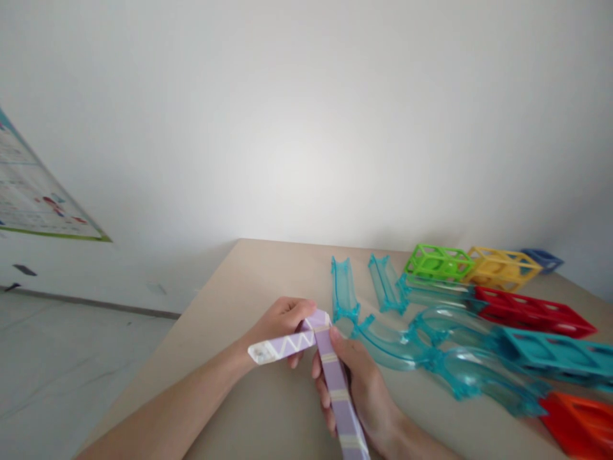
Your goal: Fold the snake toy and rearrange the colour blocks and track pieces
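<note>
A long, narrow purple strip (338, 390) with pale cross bands runs from the lower edge of the view up to my hands. At its upper end a shorter purple arm with a white zigzag (287, 345) and a whitish tip sticks out to the left; whether the two are one piece I cannot tell. My left hand (282, 319) is closed at that joint, its thumb pressed on the top. Around the long strip, just below the joint, my right hand (359, 370) is wrapped, thumb on the near face. Both hands are above the table.
Clear blue track pieces (345, 287), straight and curved, lie on the beige table (230, 287). Along the right are open plastic blocks: green (438, 262), yellow (502, 267), dark blue (543, 260), red (531, 311), teal (560, 351) and orange-red (584, 421). A white wall (287, 128) stands behind.
</note>
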### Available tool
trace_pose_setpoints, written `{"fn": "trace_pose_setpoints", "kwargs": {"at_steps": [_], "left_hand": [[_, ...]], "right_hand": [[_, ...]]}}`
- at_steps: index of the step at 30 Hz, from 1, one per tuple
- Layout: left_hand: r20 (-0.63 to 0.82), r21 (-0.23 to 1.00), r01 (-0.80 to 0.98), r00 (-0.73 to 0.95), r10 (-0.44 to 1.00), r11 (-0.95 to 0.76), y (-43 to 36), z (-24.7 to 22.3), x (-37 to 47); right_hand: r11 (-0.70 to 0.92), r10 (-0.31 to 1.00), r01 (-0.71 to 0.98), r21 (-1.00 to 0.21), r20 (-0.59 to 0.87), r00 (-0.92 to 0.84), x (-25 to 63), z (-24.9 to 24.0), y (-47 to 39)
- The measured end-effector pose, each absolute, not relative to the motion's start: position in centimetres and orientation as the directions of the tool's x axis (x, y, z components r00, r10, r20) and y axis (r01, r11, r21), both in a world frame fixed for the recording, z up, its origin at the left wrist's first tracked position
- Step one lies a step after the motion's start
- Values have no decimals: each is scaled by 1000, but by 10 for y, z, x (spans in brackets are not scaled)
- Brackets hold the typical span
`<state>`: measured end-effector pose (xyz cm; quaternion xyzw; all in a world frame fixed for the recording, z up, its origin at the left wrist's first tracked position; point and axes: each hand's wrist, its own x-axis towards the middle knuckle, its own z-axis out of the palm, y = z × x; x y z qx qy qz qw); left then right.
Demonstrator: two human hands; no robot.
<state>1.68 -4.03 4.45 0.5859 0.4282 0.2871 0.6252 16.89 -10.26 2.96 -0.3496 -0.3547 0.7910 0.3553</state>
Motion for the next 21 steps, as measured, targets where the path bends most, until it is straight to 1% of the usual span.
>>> {"fn": "trace_pose_setpoints", "kwargs": {"at_steps": [3,6,9,11,13,16,19,21], "left_hand": [[-125,991,100,447,886,89,-39,50,13],[-44,999,29,510,859,34,-41,54,12],[-43,995,-44,594,803,86,-43,50,14],[-48,987,-92,601,798,129,-44,44,15],[-41,984,-116,577,816,132,-44,41,15],[-24,995,-68,532,847,71,-43,46,13],[3,1000,18,512,859,-15,-44,54,10],[34,998,31,488,872,-56,-47,56,9]], "right_hand": [[-496,835,-383,-779,-307,-457,169,31,-105],[-496,825,-430,-754,-255,-505,169,29,-106],[-553,769,-432,-713,-237,-594,169,27,-105],[-611,720,-423,-669,-248,-648,169,27,-105],[-662,676,-412,-626,-262,-689,170,27,-105],[-703,638,-389,-596,-285,-716,171,31,-106],[-680,666,-400,-614,-291,-686,171,33,-107],[-659,684,-415,-628,-271,-677,171,33,-107]]}}
